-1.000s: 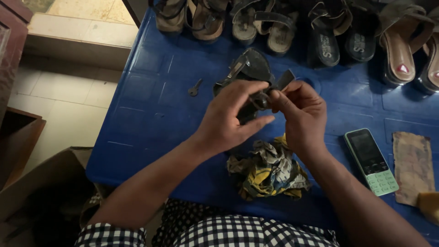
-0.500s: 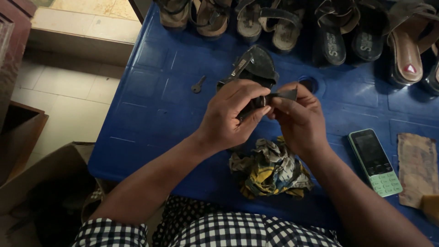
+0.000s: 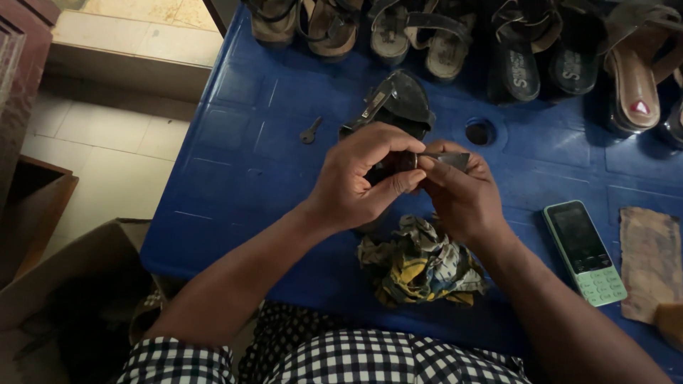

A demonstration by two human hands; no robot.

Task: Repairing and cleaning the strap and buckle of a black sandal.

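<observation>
Over a blue plastic table (image 3: 235,171), both hands meet above a dark sandal (image 3: 398,107). The left hand (image 3: 356,181) and right hand (image 3: 462,195) pinch a thin dark strap (image 3: 445,158) between thumbs and fingertips, fingers closed on it. Just below the fingers lies a crumpled cloth (image 3: 420,263); left of them, a small key (image 3: 309,131). Right of the fingers a green phone (image 3: 585,252) lies beside a brown scrap (image 3: 651,263). Beyond the fingers, a row of sandals (image 3: 427,35) lines the far edge. A pale tiled floor (image 3: 107,149) and a cardboard box (image 3: 64,299) show at left.
</observation>
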